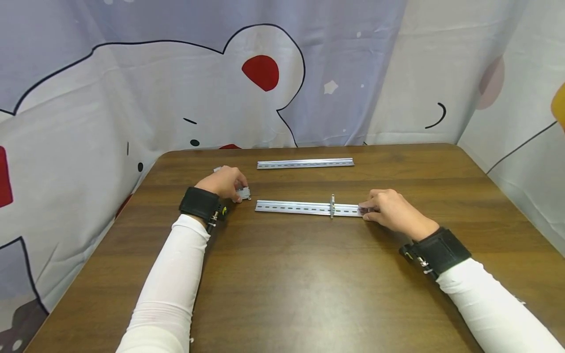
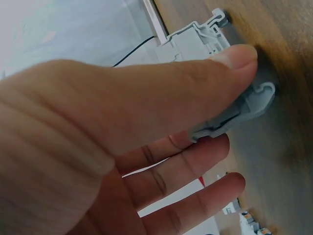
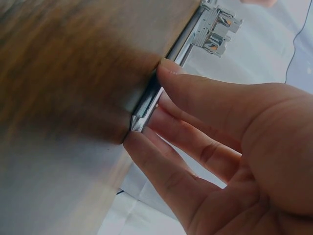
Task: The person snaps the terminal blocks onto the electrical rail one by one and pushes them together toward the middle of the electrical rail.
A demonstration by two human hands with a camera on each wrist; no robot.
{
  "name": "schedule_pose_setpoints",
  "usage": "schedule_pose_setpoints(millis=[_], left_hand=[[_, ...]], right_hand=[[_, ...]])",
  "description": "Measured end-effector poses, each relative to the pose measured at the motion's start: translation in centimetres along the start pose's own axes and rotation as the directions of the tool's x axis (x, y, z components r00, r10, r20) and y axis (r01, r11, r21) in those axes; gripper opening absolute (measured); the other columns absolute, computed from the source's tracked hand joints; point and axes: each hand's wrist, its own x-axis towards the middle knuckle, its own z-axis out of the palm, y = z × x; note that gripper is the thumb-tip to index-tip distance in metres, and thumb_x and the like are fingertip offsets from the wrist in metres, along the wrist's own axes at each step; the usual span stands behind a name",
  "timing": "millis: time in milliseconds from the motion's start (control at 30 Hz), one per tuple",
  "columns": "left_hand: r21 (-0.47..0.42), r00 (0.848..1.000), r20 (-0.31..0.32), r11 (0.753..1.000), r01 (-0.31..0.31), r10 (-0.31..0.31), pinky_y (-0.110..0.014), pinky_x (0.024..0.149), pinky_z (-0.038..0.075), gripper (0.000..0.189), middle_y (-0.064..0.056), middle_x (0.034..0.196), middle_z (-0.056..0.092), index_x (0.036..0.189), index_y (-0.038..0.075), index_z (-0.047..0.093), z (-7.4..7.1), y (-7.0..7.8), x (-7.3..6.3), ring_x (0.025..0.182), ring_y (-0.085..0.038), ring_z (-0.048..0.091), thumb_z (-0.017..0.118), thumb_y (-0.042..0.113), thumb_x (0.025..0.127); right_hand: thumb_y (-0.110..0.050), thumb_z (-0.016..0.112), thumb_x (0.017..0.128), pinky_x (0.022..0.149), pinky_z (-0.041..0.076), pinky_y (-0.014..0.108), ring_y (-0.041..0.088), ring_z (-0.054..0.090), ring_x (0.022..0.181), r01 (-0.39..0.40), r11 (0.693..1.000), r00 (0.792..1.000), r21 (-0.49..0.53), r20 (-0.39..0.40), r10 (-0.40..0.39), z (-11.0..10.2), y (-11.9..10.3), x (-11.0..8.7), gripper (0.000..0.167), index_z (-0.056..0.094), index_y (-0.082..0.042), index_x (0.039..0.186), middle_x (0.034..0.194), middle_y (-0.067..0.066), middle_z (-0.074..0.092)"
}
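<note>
My left hand pinches a grey DIN rail terminal block between thumb and fingers, just left of the nearer rail. In the left wrist view the thumb lies across the block's flat side, with clips showing past it. The nearer DIN rail, slotted metal, lies crosswise on the table. At its right end my right hand grips it, thumb on one edge and fingers on the other. A terminal block stands across this rail, right of its middle; the right wrist view shows orange parts on a terminal block.
A second DIN rail lies farther back on the brown wooden table. Beyond the left hand a small grey piece peeks out. Several terminal blocks appear low in the left wrist view. A printed curtain hangs behind the table.
</note>
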Motion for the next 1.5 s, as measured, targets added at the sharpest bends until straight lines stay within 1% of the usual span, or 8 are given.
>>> schedule_pose_setpoints(millis=[167, 300, 367, 600, 733, 1033, 1300, 1500], left_hand=[[0.025, 0.999, -0.005, 0.999, -0.031, 0.031, -0.032, 0.068, 0.050, 0.016, -0.008, 0.090, 0.069, 0.098, 0.005, 0.074, -0.2, 0.1, -0.2, 0.077, -0.018, 0.059, 0.076, 0.013, 0.084], [0.030, 0.997, -0.011, 0.997, -0.076, 0.077, -0.027, 0.061, 0.048, 0.005, -0.003, 0.081, 0.069, 0.085, 0.007, 0.075, -0.4, 0.0, -0.2, 0.070, -0.014, 0.059, 0.074, 0.012, 0.084], [0.032, 0.995, -0.013, 0.995, -0.094, 0.095, -0.027, 0.060, 0.047, 0.004, -0.003, 0.078, 0.068, 0.083, 0.006, 0.074, -0.4, 0.0, -0.2, 0.068, -0.014, 0.058, 0.074, 0.010, 0.083], [0.018, 0.996, -0.020, 0.996, -0.087, 0.087, -0.028, 0.061, 0.047, 0.006, -0.006, 0.081, 0.065, 0.084, 0.004, 0.072, -0.8, 0.6, -0.5, 0.073, -0.018, 0.057, 0.076, 0.006, 0.080], [0.005, 0.992, -0.044, 0.993, -0.117, 0.117, -0.029, 0.063, 0.050, 0.006, -0.007, 0.082, 0.067, 0.083, 0.004, 0.071, -1.0, 1.1, -0.6, 0.076, -0.019, 0.059, 0.075, 0.003, 0.079], [-0.103, 0.990, -0.054, 0.985, -0.137, 0.132, -0.027, 0.059, 0.054, 0.008, -0.005, 0.074, 0.069, 0.079, 0.005, 0.070, -0.7, 2.7, -0.3, 0.051, -0.011, 0.066, 0.077, 0.009, 0.081], [-0.188, 0.998, -0.024, 0.980, -0.061, 0.058, -0.027, 0.058, 0.055, 0.017, -0.006, 0.065, 0.066, 0.067, 0.006, 0.063, 0.1, 4.5, 0.0, 0.049, -0.016, 0.068, 0.074, 0.008, 0.081], [-0.229, 0.998, -0.057, 0.973, 0.011, -0.024, -0.027, 0.055, 0.054, 0.026, -0.009, 0.058, 0.065, 0.059, 0.007, 0.056, 0.7, 5.0, 0.2, 0.048, -0.016, 0.067, 0.068, 0.006, 0.081]], right_hand=[[-0.008, 0.081, 0.076, 0.063, 0.048, 0.034, 0.019, 0.061, 0.072, 0.002, 1.000, 1.000, 0.007, -0.009, -0.002, 0.1, 0.0, 0.0, 0.028, 0.076, -0.002, 0.103, 0.083, 0.004, 0.063], [-0.008, 0.082, 0.076, 0.065, 0.049, 0.035, 0.019, 0.062, 0.075, 0.009, 1.000, 1.000, -0.001, -0.015, -0.009, 0.2, 0.1, 0.0, 0.028, 0.076, -0.002, 0.102, 0.084, 0.004, 0.064], [-0.008, 0.082, 0.076, 0.064, 0.049, 0.035, 0.018, 0.062, 0.074, 0.011, 1.000, 1.000, -0.004, -0.013, -0.011, 0.3, 0.1, 0.0, 0.028, 0.076, -0.002, 0.103, 0.084, 0.004, 0.064], [-0.008, 0.082, 0.076, 0.066, 0.049, 0.036, 0.019, 0.063, 0.076, 0.008, 1.000, 1.000, -0.004, -0.015, -0.008, 0.3, 0.1, -0.1, 0.028, 0.076, -0.003, 0.103, 0.085, 0.004, 0.065], [-0.008, 0.082, 0.076, 0.066, 0.050, 0.036, 0.019, 0.063, 0.076, 0.008, 1.000, 1.000, -0.004, -0.014, -0.008, 0.3, 0.1, -0.1, 0.028, 0.076, -0.003, 0.103, 0.086, 0.004, 0.065], [-0.008, 0.081, 0.076, 0.065, 0.050, 0.036, 0.020, 0.063, 0.076, 0.010, 1.000, 1.000, -0.011, -0.015, -0.010, 0.0, 0.0, -0.1, 0.028, 0.076, -0.002, 0.103, 0.086, 0.004, 0.065], [-0.008, 0.081, 0.076, 0.064, 0.049, 0.034, 0.019, 0.062, 0.074, 0.019, 1.000, 1.000, -0.011, -0.005, -0.019, 0.1, 0.1, -0.1, 0.028, 0.076, -0.002, 0.104, 0.085, 0.004, 0.064], [-0.006, 0.081, 0.076, 0.064, 0.050, 0.035, 0.019, 0.063, 0.075, 0.044, 0.999, 0.999, -0.011, -0.013, -0.044, 0.1, 0.3, -0.1, 0.027, 0.076, -0.002, 0.102, 0.084, 0.004, 0.065]])
